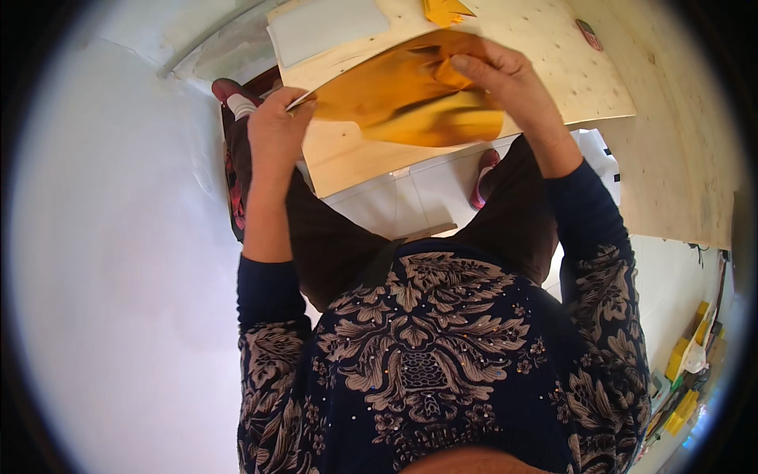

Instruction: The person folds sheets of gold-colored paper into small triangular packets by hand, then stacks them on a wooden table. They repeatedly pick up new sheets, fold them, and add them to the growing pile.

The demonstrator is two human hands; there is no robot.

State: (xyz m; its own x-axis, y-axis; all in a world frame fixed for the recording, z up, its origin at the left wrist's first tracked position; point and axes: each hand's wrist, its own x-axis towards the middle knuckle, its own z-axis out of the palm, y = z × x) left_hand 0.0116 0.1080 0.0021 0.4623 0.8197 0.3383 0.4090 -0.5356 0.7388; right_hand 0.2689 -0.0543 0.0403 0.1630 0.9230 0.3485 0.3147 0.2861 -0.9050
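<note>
A shiny gold foil sheet [387, 87] is stretched between my two hands above the near part of the wooden table. My left hand [278, 122] pinches its left end, where a pale edge shows between thumb and fingers. At the upper right, my right hand [505, 79] grips the other end, its thumb pressed on the crumpled foil. The middle of the sheet sags and is creased, with its lower right part bulging toward me. Some of the right fingers are hidden behind the foil.
On the plywood table [568, 87] lies a stack of pale sheets [328, 30] at the back left. A folded gold piece [448, 11] sits at the far edge, and a small red object [589, 35] lies far right. Yellow items [681, 359] stand at the lower right.
</note>
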